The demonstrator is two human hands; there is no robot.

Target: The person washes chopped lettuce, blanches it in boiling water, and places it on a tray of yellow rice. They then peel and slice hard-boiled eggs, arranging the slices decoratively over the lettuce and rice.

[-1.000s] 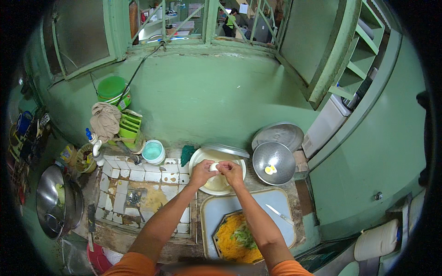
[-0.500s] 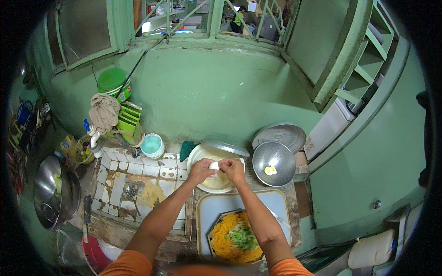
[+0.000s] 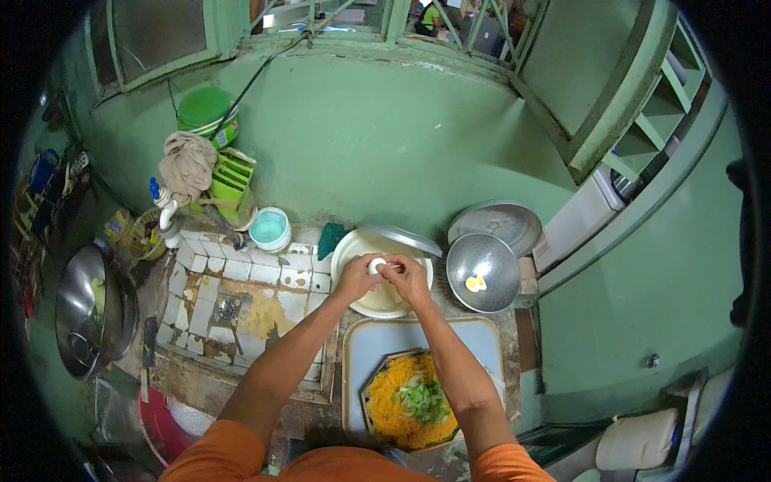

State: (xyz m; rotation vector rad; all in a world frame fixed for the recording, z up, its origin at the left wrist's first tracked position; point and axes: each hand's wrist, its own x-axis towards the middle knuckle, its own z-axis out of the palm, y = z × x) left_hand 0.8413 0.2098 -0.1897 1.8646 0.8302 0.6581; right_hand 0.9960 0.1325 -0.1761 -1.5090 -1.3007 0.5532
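Note:
Both hands meet over a white basin (image 3: 382, 306) holding a little cloudy liquid. A smooth white egg (image 3: 375, 265), apparently boiled and peeled, is pinched between them. My left hand (image 3: 356, 280) wraps its fingers around the egg from the left. My right hand (image 3: 409, 281) has its thumb and fingertips pressed against the egg's right side. Beside the basin, a metal colander (image 3: 491, 255) holds egg halves (image 3: 475, 283) with yellow yolks showing. Nearer to me, an octagonal dish of shredded orange food (image 3: 393, 399), topped with sliced greens (image 3: 423, 399), sits on a tray (image 3: 369, 336).
A tiled sink (image 3: 210, 319) lies to the left, with a white tub (image 3: 270, 229) of teal liquid behind it. Metal lids (image 3: 496, 223) lean at the back. A knife (image 3: 148, 345) lies at the sink's left edge; a large metal bowl (image 3: 80, 289) stands beyond it.
The view has tilted slightly downward. My fingers have shifted on the egg, with my right thumb now pressed against it, and the hands remain over the basin.

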